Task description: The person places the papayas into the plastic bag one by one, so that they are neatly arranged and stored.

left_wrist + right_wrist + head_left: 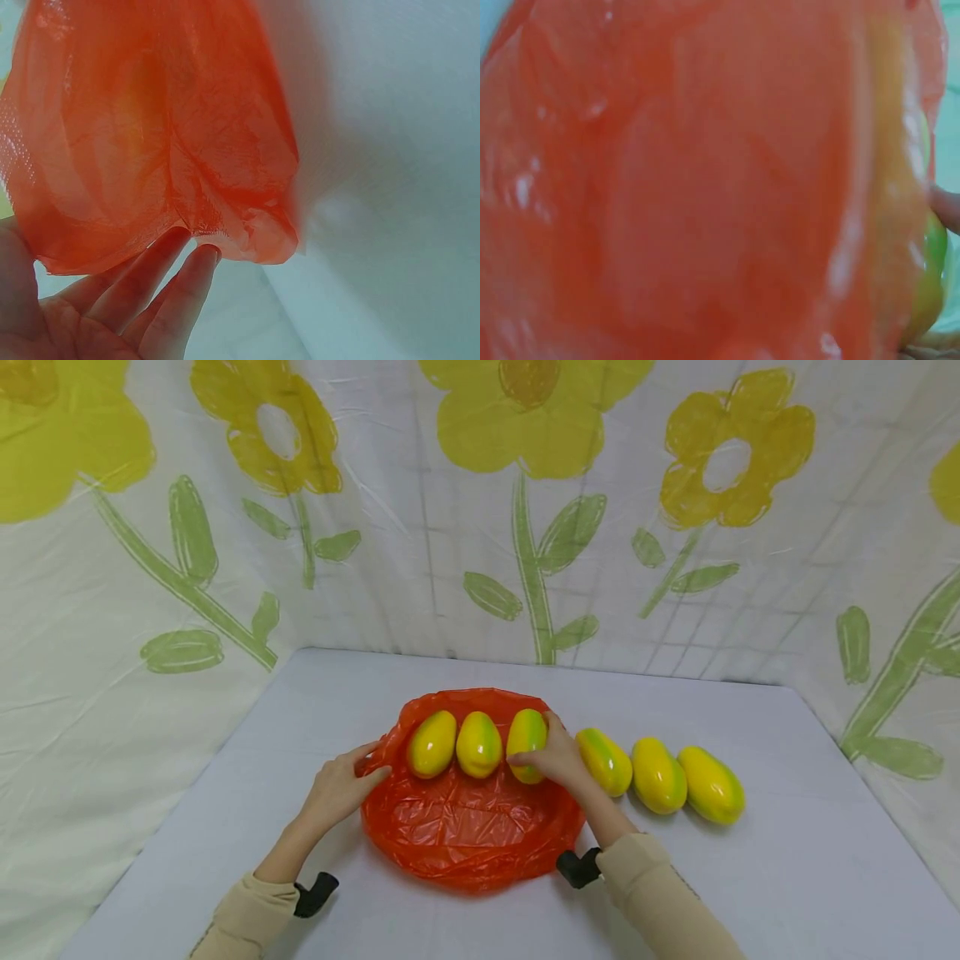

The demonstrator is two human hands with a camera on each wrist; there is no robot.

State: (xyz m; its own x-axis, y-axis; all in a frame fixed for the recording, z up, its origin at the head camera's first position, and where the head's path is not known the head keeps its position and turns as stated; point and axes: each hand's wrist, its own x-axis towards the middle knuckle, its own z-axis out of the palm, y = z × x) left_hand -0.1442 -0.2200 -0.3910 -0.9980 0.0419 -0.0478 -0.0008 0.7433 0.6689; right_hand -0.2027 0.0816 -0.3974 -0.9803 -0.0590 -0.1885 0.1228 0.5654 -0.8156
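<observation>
Right hand (558, 758), head view, frame centre: fingers curled round the third mango (527, 737), which sits at the right edge of the orange bag (465, 827). Two mangoes (456, 744) lie in the bag to its left; three more (658, 774) line up right of it on the white table (787, 860). Left hand (339, 787) holds the bag's left rim.

Left wrist view: fingers (169, 289), nearly straight, touch the bag's (150, 135) lower edge.

Right wrist view: blurred orange plastic (690, 180) fills the frame; mango (926, 285) at right edge, a fingertip (949, 210) on it.
</observation>
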